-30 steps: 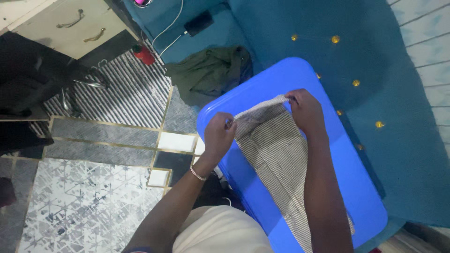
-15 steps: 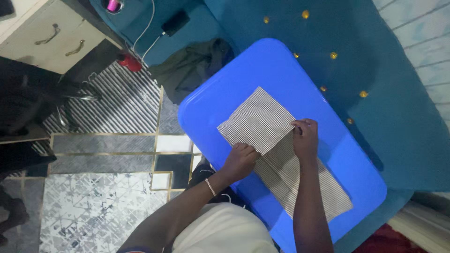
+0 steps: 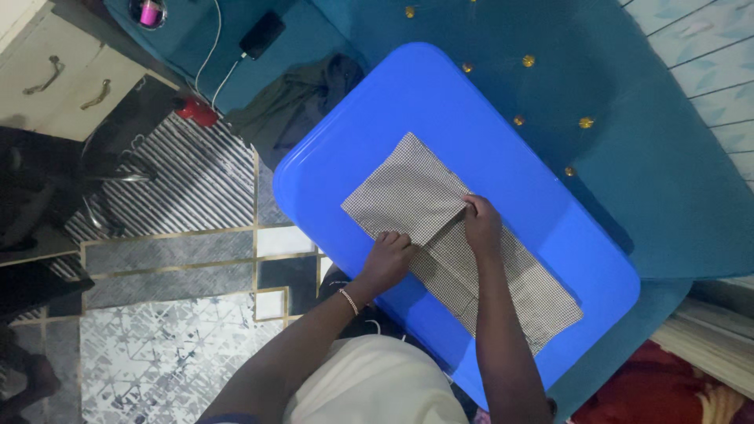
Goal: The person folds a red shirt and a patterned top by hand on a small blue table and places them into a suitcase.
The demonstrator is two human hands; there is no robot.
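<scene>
A grey checked cloth (image 3: pixel 408 192) lies flat on a bright blue plastic surface (image 3: pixel 440 94), folded so that one part laps over the other. My left hand (image 3: pixel 389 255) rests on the near edge of the folded flap with its fingers curled on the fabric; a thin bracelet circles the wrist. My right hand (image 3: pixel 481 222) pinches the same flap edge a little farther along. Both hands are down on the cloth, about a hand's width apart. The lower part of the cloth runs out past my right forearm toward the corner of the blue surface.
A teal sofa (image 3: pixel 652 180) with gold studs lies behind the blue surface. A dark green garment (image 3: pixel 290 102) is heaped at the sofa's edge, near a phone (image 3: pixel 261 34) on a white cable. A striped rug (image 3: pixel 188 180), a red object (image 3: pixel 195 112) and cream drawers (image 3: pixel 55 78) are at left.
The cloth was held up by two corners, then folded over onto itself and laid flat. Both hands came down with it and now sit on the flap's edge.
</scene>
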